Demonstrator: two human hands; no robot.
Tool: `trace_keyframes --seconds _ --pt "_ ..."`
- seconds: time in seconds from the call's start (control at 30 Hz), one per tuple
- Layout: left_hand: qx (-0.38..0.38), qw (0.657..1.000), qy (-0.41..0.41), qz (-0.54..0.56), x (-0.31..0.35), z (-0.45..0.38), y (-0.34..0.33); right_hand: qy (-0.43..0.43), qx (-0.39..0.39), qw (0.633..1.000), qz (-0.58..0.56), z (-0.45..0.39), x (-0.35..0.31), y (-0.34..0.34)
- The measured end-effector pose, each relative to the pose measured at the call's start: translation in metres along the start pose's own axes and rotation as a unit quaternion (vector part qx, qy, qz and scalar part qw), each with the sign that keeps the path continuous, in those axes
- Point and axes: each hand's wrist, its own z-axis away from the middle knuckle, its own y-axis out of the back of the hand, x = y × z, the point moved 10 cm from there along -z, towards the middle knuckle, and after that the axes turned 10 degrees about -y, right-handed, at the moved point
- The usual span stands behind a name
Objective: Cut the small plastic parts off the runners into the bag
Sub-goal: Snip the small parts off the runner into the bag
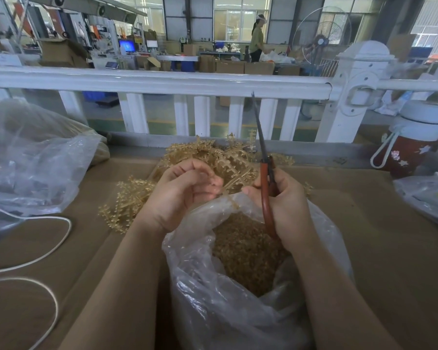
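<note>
My left hand pinches a thin amber plastic runner just above the mouth of a clear plastic bag. My right hand grips red-handled scissors, whose blades are closed and point up and away. The bag lies open between my forearms and is partly filled with small amber cut parts. A heap of uncut amber runners lies beyond my hands, and more runners lie to the left of my left wrist.
Everything rests on brown cardboard. A crumpled clear bag fills the left side, with a white cord looping in front of it. At right stand a white-lidded bottle and another bag. A white railing runs behind.
</note>
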Motion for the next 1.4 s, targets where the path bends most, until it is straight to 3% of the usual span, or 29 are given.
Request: trace_keyframes --seconds 0.23,0.57,0.8,0.9,1.03,1.13,1.4 --pt "-0.038 0.986 0.073 -0.148 -0.004 0.007 0.014 0.016 -0.003 1.000 0.013 0.002 -0.004 -0.001" --pt "-0.220 0.922 0.188 -0.257 -0.014 0.028 -0.014 0.039 -0.008 0.999 0.026 0.004 -0.009 -0.001" --pt "-0.246 0.916 0.169 -0.268 -0.015 0.028 -0.019 0.026 -0.009 1.000 0.014 0.000 -0.003 -0.001" --pt "-0.202 0.951 0.146 -0.185 -0.011 0.022 -0.019 0.018 0.016 1.000 0.003 -0.001 -0.001 0.003" --pt "-0.062 0.992 0.113 0.013 -0.001 0.007 -0.009 -0.015 0.053 0.998 0.017 -0.001 0.003 0.012" --pt "0.009 0.993 0.102 0.054 -0.002 0.001 -0.006 -0.024 0.060 0.997 0.037 0.000 0.004 0.012" --pt "0.079 0.978 0.125 0.145 -0.016 0.002 -0.021 -0.019 0.078 0.992 0.100 0.002 0.005 0.012"
